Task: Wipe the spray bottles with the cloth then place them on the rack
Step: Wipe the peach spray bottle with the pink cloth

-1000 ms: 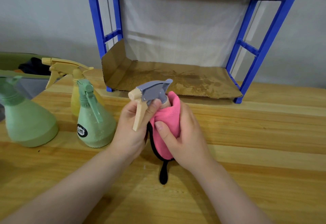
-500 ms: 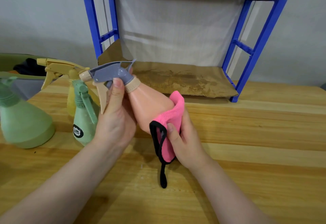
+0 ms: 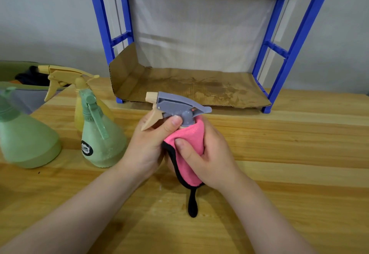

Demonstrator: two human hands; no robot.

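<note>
Left hand [image 3: 147, 149] grips spray bottle [image 3: 177, 108] neck; right hand [image 3: 209, 153] clasps pink cloth [image 3: 189, 139] round its body, probably upright above worktop [image 3: 299, 153].

Four spray bottles [image 3: 177, 110] — one held, three standing — one pink cloth [image 3: 189, 139], one blue rack [image 3: 295, 40].

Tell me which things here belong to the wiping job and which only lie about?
Job: grey-topped bottle gripped by left hand; pink cloth held by right hand; two green bottles; yellow bottle; blue rack.
Lying about: green bin; table.
</note>
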